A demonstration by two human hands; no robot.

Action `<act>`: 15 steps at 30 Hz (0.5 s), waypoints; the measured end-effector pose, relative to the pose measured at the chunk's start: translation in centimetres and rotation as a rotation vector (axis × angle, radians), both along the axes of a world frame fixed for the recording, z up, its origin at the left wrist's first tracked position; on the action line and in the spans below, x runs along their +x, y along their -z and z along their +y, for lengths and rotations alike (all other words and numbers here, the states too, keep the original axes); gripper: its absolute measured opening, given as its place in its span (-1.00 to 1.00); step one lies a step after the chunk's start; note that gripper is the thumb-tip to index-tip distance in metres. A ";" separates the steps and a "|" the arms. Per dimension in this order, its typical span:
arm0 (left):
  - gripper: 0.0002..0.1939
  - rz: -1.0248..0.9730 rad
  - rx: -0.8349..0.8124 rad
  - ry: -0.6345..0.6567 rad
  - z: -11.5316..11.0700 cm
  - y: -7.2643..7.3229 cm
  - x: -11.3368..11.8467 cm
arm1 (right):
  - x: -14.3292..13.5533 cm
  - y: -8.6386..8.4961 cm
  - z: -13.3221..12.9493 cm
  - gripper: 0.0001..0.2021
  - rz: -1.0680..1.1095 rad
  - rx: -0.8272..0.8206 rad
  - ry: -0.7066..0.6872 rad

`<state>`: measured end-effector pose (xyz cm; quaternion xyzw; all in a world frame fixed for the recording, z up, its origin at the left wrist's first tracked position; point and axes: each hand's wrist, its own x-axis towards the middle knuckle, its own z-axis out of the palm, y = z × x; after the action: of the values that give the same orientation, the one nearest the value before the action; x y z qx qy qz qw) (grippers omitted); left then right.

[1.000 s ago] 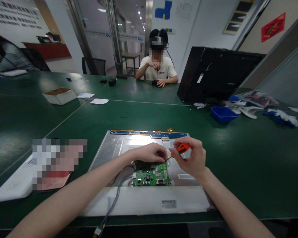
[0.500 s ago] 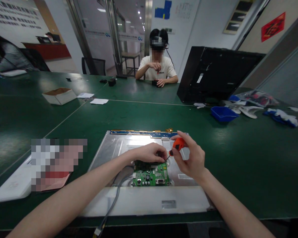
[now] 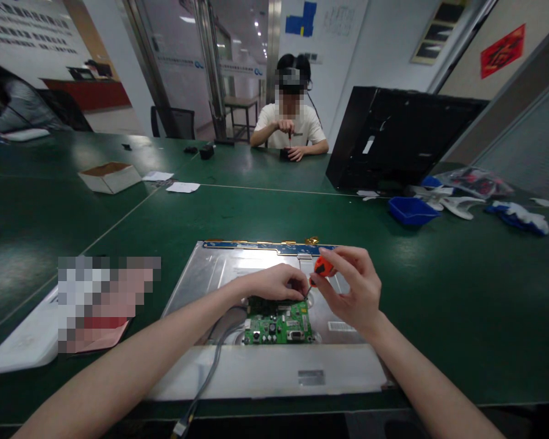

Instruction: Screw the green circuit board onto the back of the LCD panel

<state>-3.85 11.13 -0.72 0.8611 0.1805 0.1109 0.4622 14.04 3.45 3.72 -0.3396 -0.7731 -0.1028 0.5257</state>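
Note:
My right hand grips an orange and black screwdriver by its handle. The screwdriver leans, its thin shaft pointing down and left to the upper right corner of a green circuit board. Beside that tip is my left hand, its fingers curled and pressed together over the board's top edge. What those fingers hold, if anything, is hidden. Under both hands lies a silver metal display panel, with a blue strip board along its far edge. Grey cables run from the board's left side over the panel's near edge.
A pink item and a white one lie left of the panel. Further off are a white box, a blue tray, a large black display housing and gloves. Across the table sits a person with a screwdriver.
My right hand has turned a little around the screwdriver handle, its fingers shifting down and right. The left hand, board and panel stay where they were.

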 end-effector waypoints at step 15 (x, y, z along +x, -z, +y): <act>-0.93 -0.003 0.016 -0.011 0.0 0.2 0.0 | 0.1 -0.2 0.0 -0.46 -0.007 0.016 -0.010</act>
<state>-3.88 11.16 -0.88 0.8635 0.1837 0.1162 0.4551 14.09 3.45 3.97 -0.3312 -0.7756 -0.1078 0.5264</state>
